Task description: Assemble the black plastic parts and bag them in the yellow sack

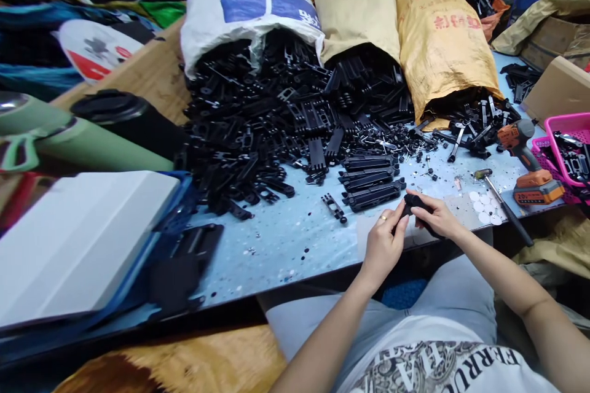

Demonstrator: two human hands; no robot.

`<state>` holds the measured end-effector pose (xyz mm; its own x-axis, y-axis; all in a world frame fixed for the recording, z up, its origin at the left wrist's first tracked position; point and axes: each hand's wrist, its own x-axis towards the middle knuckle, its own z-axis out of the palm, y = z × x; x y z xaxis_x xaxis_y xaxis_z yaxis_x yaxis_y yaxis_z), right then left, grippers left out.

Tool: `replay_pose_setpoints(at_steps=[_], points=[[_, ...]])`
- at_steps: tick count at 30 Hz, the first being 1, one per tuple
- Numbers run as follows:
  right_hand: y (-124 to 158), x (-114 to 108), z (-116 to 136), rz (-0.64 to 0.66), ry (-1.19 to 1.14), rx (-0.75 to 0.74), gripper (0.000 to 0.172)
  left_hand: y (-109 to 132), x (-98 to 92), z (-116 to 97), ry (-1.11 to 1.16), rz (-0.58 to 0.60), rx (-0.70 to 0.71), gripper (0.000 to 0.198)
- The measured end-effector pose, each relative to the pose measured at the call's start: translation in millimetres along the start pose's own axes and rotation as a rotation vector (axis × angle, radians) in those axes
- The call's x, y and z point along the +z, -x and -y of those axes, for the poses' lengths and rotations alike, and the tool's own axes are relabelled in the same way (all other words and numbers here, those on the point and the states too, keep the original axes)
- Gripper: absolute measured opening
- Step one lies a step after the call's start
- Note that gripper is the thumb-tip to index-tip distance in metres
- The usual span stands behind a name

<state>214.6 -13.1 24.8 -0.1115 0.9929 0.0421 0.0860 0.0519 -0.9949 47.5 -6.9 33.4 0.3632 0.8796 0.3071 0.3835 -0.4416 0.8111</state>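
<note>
The black part [417, 201] sits between both hands, its long axis slanting back beneath the right palm; the left hand [386, 236] pinches its far end, the right hand [439, 216] grips its length, both touching it; below lies the speckled blue tabletop [271, 252]; beyond, heaped black pieces [258, 129] and sacks [353, 0].

"20V" on cordless driver's batt. [538, 191], nr R end of workbench [276, 245] front edge. "FERRU…" on T-shirt [442, 362], rest unclear. Red chars on yellow sack [447, 43], twd far edge, illegible.
</note>
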Motion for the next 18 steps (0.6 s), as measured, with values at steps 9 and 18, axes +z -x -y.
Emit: replay_pose_setpoints(at_steps=[9,18], points=[[1.5,-15.0,10.7,0.001,0.557,-0.443,0.05,5.3,14.3,-13.9,-0.056,-0.211,0.098,0.036],[16.0,22.8,-0.7,-0.108,0.501,-0.282,0.051,4.7,31.6,-5.0,0.004,-0.326,0.003,0.035]])
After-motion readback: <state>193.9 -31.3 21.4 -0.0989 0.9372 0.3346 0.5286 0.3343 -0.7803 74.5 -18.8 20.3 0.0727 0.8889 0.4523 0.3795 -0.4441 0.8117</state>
